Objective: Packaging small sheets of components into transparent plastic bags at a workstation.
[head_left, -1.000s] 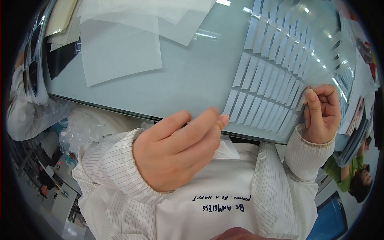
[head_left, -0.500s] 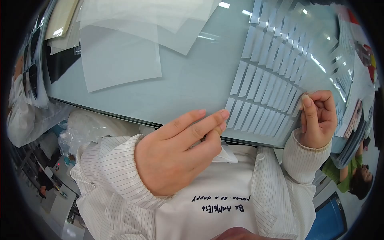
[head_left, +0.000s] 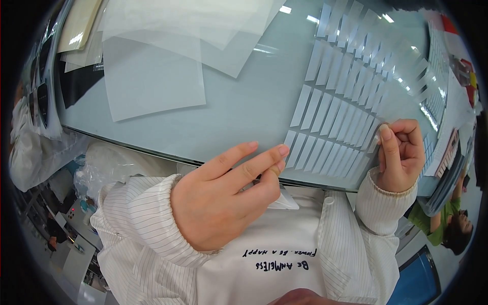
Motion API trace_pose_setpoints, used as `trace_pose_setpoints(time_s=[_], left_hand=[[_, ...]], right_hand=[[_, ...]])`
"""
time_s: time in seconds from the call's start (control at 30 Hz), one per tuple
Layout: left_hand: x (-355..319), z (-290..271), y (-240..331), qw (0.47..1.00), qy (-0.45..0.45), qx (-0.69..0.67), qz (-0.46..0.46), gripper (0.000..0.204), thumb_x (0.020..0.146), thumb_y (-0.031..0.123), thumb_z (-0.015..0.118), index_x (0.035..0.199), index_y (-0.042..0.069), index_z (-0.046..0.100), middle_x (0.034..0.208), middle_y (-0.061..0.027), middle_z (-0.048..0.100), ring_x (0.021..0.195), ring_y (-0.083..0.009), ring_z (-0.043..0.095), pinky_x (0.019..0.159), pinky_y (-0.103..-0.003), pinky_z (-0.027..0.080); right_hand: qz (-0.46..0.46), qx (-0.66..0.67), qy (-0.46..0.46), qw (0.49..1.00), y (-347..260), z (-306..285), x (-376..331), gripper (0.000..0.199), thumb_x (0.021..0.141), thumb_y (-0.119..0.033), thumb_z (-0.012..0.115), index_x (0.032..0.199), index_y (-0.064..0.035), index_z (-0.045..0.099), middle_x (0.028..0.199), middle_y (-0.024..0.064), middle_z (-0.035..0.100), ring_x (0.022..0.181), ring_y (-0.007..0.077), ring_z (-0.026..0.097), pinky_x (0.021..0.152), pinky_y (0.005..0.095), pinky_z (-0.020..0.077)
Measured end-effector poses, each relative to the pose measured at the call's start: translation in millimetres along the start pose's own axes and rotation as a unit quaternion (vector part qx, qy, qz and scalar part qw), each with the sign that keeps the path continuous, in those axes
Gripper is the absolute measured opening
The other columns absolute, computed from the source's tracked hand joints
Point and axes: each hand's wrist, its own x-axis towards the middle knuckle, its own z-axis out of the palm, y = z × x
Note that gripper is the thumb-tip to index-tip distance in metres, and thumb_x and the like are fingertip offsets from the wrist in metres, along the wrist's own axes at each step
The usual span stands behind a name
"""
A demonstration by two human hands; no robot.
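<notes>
Several rows of narrow white strips (head_left: 335,122) lie side by side on a pale glass tabletop (head_left: 244,107). My left hand (head_left: 229,195) hovers over the table's near edge. Its fingers are stretched out, their tips at the left end of the nearest row, and the thumb is pressed up under them. Whether it pinches anything is unclear. A white flat piece (head_left: 284,202) pokes out beneath that hand. My right hand (head_left: 401,155) is at the right end of the same row, thumb and forefinger pinched on the end of a white strip (head_left: 375,142).
Translucent white sheets (head_left: 152,81) overlap at the far left of the table. Dark sheets and a clear plastic bag (head_left: 46,147) hang off the left edge. Papers and trays (head_left: 447,147) crowd the right edge. A person in green (head_left: 447,223) is at the lower right.
My right hand has dropped lower along the strips' right end. My left fingers have slid right to the near row's left end.
</notes>
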Motion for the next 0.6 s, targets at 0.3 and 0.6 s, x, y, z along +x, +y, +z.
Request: trace_pose_setpoints(time_s=[0.3,0.6], left_hand=[[4,-4,0,1.000,-0.002,0.010,0.005,0.010,0.075,0.000,0.067,0.084,-0.002,0.070,0.115,-0.0128,0.067,0.121,-0.0294,0.064,0.098,-0.046,0.049],[-4,-8,-1,1.000,-0.006,-0.025,0.005,0.012,0.073,0.004,0.064,0.083,-0.003,0.069,0.115,-0.0133,0.067,0.122,-0.0312,0.062,0.099,-0.045,0.049]], right_hand=[[-0.015,-0.006,0.002,1.000,1,0,0,0.012,0.096,-0.004,0.065,0.101,-0.0024,0.055,0.079,0.0024,0.063,0.047,-0.0003,0.036,0.043,0.0162,0.0249],[0.015,-0.013,0.010,1.000,-11,4,-8,0.013,0.095,-0.004,0.067,0.100,-0.0022,0.055,0.077,0.0019,0.064,0.049,-0.0006,0.041,0.046,0.0158,0.0282]])
